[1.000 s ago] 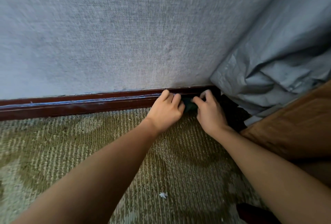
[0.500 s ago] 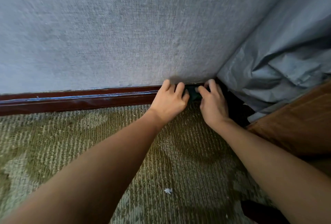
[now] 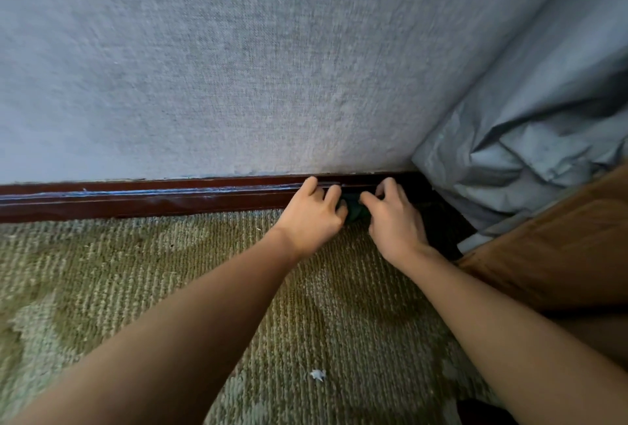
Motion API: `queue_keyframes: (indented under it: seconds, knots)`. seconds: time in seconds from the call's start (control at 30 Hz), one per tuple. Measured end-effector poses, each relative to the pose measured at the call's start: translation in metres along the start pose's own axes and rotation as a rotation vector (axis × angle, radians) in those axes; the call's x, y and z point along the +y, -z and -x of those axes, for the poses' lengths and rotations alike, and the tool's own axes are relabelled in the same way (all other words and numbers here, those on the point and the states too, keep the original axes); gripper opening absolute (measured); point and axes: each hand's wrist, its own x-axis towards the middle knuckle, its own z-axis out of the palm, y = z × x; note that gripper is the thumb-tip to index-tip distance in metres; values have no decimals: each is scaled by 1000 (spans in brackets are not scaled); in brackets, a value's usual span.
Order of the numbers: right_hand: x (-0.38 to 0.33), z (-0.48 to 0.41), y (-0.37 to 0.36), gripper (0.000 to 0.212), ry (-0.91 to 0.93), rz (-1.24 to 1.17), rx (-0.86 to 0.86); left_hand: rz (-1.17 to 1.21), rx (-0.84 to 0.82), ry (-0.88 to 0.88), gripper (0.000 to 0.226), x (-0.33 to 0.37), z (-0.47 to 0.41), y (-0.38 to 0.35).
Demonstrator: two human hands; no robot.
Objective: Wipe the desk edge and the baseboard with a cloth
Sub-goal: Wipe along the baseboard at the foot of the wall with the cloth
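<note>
**Working the cloth into the baseboard near the corner**

Both hands are bunching a small dark green cloth (image 3: 353,209) against the dark red baseboard (image 3: 153,198), low down where it is meeting the carpet (image 3: 136,271). The left hand (image 3: 311,217) is curling its fingers onto the cloth's left side, with its forefinger reaching up to the top lip of the board. The right hand (image 3: 396,220) is pinching the cloth's right side between bent fingers and thumb. Only a small patch of cloth is showing between the two hands; the rest is hidden under the fingers.

To do this step well, the person is probably best off pressing the cloth flat into the board's grooves and drawing it along in one steady line, rather than dabbing. The top lip under the grey wall (image 3: 238,67) is likely holding the most dust. The long stretch of board running off to the left looks like the larger share of what remains.

The cloth is lying directly between the hands, touching both and touching the board. Just to the right, crumpled grey sheeting (image 3: 530,139) is crowding the corner above a brown wooden panel (image 3: 560,254), which may be the desk — I cannot tell. A white scrap (image 3: 317,374) is lying on the carpet between the forearms, well apart from the cloth.
</note>
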Motion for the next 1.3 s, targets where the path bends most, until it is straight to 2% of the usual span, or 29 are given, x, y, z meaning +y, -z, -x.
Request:
queue_keyframes:
  seconds: [0.2, 0.4, 0.5, 0.67, 0.8, 0.93, 1.07, 1.2, 1.3]
  knots:
    - [-5, -8, 12, 40, 19, -5, 105, -49, 71, 13, 26, -19, 0, 5]
    - [-3, -14, 6, 37, -79, -163, 40, -65, 57, 48, 27, -15, -2, -1]
    - [-3, -11, 4, 37, -18, -69, 61, -46, 31, 68, 25, -11, -4, -2]
    - [-8, -12, 15, 38, -28, -60, 20, 1, -16, 95, 20, -8, -6, 5]
    - [-12, -5, 17, 36, 15, -10, -25, -2, -57, 45, 24, -8, 3, 8]
    - [-16, -2, 17, 33, -76, -180, -60, -34, -29, 19, 29, -16, 11, 8]
    - [-18, -9, 21, 34, -73, -205, -9, -85, 2, 35, 24, -23, 8, 12]
    - [-17, -11, 21, 39, 35, -11, 16, -98, -15, 56, 21, -23, 3, 9]
    - [-14, -9, 14, 41, 25, -4, -15, -96, -35, 66, 19, -17, 2, 5]
